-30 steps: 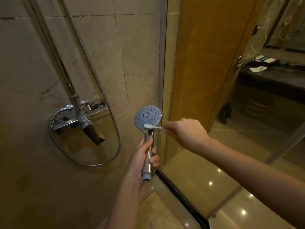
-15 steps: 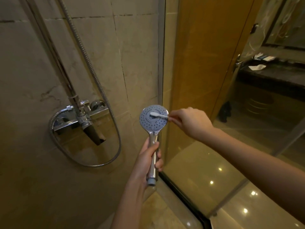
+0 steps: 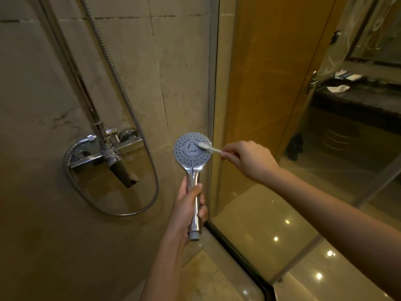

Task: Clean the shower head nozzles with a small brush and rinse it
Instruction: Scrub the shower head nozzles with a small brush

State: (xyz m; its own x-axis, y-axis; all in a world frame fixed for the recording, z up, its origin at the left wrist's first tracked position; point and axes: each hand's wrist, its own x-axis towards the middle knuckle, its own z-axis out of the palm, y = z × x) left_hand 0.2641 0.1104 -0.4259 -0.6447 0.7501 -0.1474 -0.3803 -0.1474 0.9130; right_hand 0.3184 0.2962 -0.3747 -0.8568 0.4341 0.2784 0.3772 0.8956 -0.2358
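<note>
A chrome hand shower head (image 3: 192, 151) with a round grey nozzle face points toward me, upright, in front of the tiled wall. My left hand (image 3: 188, 205) is shut around its chrome handle. My right hand (image 3: 247, 160) pinches the white handle of a small brush (image 3: 208, 148). The brush's bristle end lies on the upper right of the nozzle face, near its centre ring. The bottom end of the handle shows a grey fitting with no hose on it.
A chrome mixer tap (image 3: 108, 153) with a dark spout is mounted on the wall at left, with a metal hose (image 3: 121, 88) looping below it. A glass shower partition (image 3: 260, 127) stands right of the shower head. A dark vanity counter (image 3: 355, 98) lies beyond.
The brush head has moved from the lower edge of the nozzle face up to its upper centre. My right hand rose with it, and the shower head shifted slightly.
</note>
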